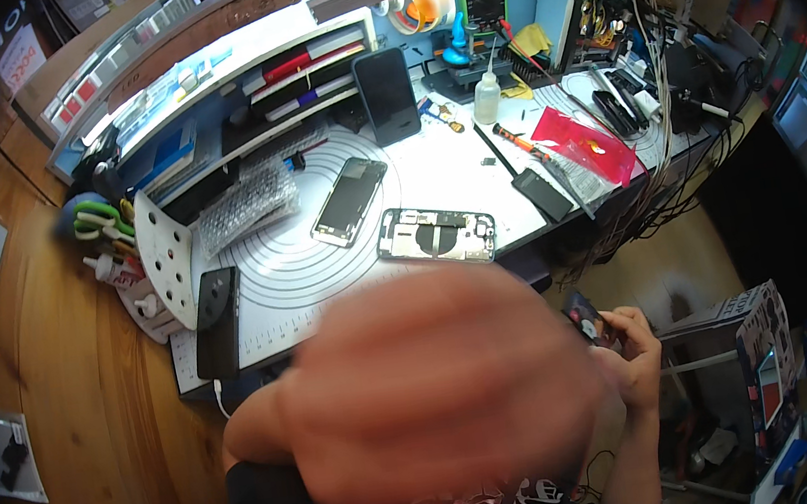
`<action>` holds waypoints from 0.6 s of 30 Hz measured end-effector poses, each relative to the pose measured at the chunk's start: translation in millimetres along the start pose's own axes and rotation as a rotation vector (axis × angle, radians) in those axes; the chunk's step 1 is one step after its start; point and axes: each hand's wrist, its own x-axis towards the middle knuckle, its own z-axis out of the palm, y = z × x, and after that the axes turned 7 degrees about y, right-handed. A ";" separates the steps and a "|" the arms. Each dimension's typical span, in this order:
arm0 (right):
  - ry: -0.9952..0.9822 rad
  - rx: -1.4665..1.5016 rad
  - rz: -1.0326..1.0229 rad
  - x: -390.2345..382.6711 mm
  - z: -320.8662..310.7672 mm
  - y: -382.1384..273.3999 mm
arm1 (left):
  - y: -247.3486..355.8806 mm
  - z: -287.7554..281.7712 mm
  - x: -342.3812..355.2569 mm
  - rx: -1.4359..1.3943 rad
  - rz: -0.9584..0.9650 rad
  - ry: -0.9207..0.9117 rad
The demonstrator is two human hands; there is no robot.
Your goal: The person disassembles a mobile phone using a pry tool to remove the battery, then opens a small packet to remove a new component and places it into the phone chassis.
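My left hand is raised close to the camera, a large blurred shape in the lower middle; its fingers are smeared and hide whatever lies behind them. At the lower right, beside the desk, my right hand grips a dark phone. On the mat above my left hand lie an opened phone body and a detached screen assembly. A black phone with a white cable lies at the left front edge, and another stands upright at the back.
Bubble wrap, a perforated white holder and scissors sit at left. A dropper bottle, red bag, dark rectangular part and tangled cables are at right. Shelves and a multimeter line the back.
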 end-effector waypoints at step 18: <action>-0.535 -0.334 -0.420 156.5 152.3 -24.1 | -145.8 18.9 -136.3 0.035 -0.429 -0.395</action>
